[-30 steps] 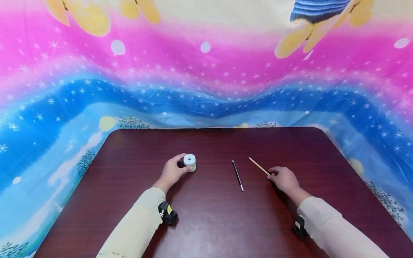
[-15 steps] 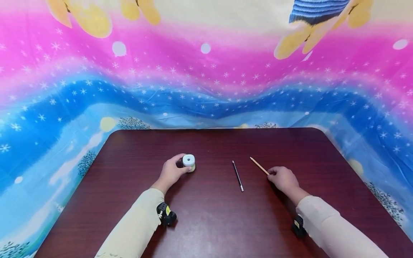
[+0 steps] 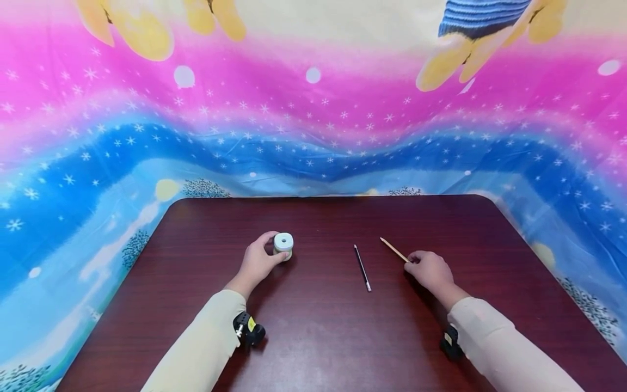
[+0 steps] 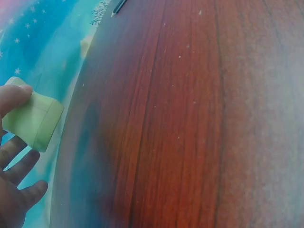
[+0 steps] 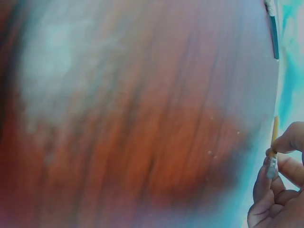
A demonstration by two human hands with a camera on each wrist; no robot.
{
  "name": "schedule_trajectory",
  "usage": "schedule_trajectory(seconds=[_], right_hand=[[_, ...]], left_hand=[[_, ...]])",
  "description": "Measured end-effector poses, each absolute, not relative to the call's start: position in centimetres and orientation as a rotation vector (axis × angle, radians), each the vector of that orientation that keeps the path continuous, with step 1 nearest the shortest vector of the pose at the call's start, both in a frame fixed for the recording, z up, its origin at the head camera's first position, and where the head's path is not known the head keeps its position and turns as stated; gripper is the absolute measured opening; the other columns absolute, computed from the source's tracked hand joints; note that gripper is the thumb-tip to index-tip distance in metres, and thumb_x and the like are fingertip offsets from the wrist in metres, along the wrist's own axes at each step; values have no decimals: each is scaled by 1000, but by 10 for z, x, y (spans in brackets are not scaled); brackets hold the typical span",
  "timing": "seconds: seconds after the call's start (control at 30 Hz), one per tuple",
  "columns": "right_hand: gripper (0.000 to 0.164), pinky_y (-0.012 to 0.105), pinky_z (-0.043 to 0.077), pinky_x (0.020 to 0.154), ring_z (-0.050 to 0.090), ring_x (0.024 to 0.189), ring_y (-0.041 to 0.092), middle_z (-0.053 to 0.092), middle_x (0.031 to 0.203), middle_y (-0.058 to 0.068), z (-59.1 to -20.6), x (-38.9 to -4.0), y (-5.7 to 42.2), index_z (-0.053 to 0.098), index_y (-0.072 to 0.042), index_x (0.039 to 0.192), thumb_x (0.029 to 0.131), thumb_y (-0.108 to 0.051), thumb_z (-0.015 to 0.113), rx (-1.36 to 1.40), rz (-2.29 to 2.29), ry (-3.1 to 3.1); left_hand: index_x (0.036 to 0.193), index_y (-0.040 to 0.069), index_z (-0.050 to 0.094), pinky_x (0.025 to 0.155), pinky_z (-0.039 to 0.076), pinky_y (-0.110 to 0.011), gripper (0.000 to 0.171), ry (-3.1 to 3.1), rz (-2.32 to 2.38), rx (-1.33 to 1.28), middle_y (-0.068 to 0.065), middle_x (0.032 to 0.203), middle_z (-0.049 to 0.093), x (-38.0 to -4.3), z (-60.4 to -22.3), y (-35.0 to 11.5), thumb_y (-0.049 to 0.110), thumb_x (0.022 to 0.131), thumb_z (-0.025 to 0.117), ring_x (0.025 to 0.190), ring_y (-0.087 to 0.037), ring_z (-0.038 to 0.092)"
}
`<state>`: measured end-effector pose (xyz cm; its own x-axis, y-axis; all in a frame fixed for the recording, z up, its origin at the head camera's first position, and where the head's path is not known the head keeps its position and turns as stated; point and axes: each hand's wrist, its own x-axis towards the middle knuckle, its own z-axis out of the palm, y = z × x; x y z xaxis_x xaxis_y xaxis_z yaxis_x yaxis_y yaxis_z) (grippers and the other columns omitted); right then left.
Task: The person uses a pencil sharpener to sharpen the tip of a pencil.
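My left hand point(image 3: 258, 262) grips a small pencil sharpener point(image 3: 283, 241) with thumb and fingers, left of the table's middle. The sharpener has a white top with a dark round hole; its pale green body point(image 4: 40, 121) shows in the left wrist view, thumb on one side. On the right, my right hand point(image 3: 431, 270) pinches a yellow pencil point(image 3: 393, 249) near its eraser end, the tip pointing away and to the left. The pencil's metal end point(image 5: 271, 167) shows between the fingers in the right wrist view. Between both hands lies a dark pencil point(image 3: 362, 268) with a white eraser end.
A dark reddish-brown wooden table point(image 3: 313, 326) lies under both hands. Behind it and along its sides hangs a colourful cloth point(image 3: 303, 125) with snowflakes. A small black camera sits on each wrist, the left one point(image 3: 250, 328) close over the tabletop.
My left hand has shifted slightly left together with the sharpener. The right hand stays nearly in place with the yellow pencil, and the dark pencil has not moved on the table.
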<state>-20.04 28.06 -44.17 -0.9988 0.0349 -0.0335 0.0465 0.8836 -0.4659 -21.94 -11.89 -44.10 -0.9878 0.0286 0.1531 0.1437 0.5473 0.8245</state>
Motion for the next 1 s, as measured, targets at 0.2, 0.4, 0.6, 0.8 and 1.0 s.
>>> schedule_trajectory(seconds=[0.2,0.4,0.6,0.8,1.0], right_hand=[[27,40,48,70,60,76,23,69,91,12,-441,-200,282,69,0,104,85,-16,60,74,-837,3043],[24,35,44,65,55,70,20,68,85,9,-440,-197,281,68,1,101,86,-15,58,77,-906,3052],[21,32,40,62,50,64,18,65,80,7,-438,-196,278,67,1,100,88,-13,56,41,-931,3080],[23,32,38,63,48,65,18,61,81,7,-433,-195,273,67,1,102,89,-12,54,2,-943,3107],[22,33,39,65,50,69,19,60,84,8,-430,-195,268,68,1,102,89,-12,55,-35,-990,3116]], left_hand=[[124,4,57,88,48,-44,51,-2633,-1447,-152,-14,116,63,-214,-437,-120,10,78,79,101,-28,59],[122,2,56,88,49,-44,49,-2603,-1462,-200,-16,117,62,-211,-439,-123,8,78,78,103,-29,60],[123,2,56,88,50,-44,50,-2605,-1401,-223,-16,116,62,-207,-440,-126,9,78,78,101,-28,60],[125,5,55,86,50,-44,52,-2614,-1384,-214,-14,113,64,-203,-441,-128,11,79,79,93,-26,62],[127,8,55,86,50,-45,53,-2643,-1361,-218,-13,115,63,-200,-440,-130,15,80,79,94,-26,61]])
